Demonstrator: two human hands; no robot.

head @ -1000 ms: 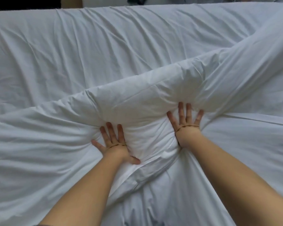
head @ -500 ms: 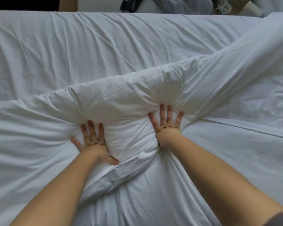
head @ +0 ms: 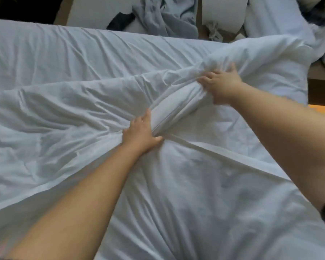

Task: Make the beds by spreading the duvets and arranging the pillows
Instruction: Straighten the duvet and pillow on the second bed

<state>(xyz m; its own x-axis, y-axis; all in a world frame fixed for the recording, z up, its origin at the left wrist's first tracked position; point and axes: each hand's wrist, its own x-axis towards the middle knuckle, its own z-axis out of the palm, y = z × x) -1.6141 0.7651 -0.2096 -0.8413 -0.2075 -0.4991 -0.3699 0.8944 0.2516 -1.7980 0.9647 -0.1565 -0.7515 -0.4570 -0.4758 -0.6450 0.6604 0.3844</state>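
A white duvet [head: 68,139] covers the near half of the bed, its folded ridge running from the left edge up to the far right. My left hand [head: 141,135] grips a bunched fold of the duvet near the middle, thumb and fingers closed round the roll of fabric. Farther up and to the right, my right hand [head: 220,84] clutches the same ridge, its fingers curled into the cloth. Beyond the ridge lies the bare white sheet [head: 73,55], creased. No pillow lies on this bed.
Past the far edge of the bed lie grey and dark clothes [head: 165,15] on a pale surface. White pillows or bedding [head: 281,17] are heaped at the far right. A wooden ledge [head: 321,72] and an orange-lit floor strip [head: 323,109] show at the right.
Both hands were pressing flat with spread fingers on the duvet fold. Now they have closed on the fold, the right hand farther up to the right, and the view has swung right.
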